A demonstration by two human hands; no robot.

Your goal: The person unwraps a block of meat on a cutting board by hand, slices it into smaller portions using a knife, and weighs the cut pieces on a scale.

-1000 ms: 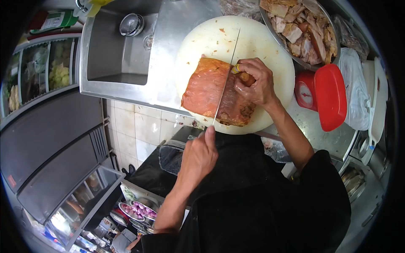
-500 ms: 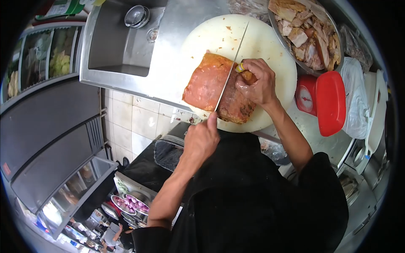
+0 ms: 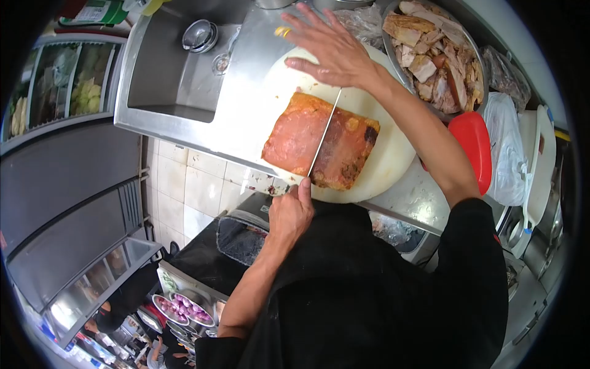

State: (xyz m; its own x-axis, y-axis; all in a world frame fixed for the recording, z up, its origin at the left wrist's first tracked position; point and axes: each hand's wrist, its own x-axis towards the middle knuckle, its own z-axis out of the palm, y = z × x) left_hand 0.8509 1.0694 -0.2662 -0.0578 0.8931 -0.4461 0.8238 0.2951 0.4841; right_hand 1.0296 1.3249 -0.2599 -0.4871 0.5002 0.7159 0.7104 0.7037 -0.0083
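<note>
A slab of reddish-brown meat lies on a round white cutting board. The long thin blade of a knife crosses the slab. My left hand is closed round the handle end at the board's near edge, thumb on top. Over the far end of the blade, my right hand is spread palm down, holding nothing, with a yellow band on one finger. It hides the knife's tip; whether it touches the blade cannot be made out.
A metal bowl of cut meat stands at upper right, near a red tray and a plastic bag. A steel sink is at upper left. Bowls of purple onions and other people are at lower left.
My right hand has let go of the brown part it was gripping at the slab's right side, moved up and left, and spread its fingers. My left hand still holds the knife.
</note>
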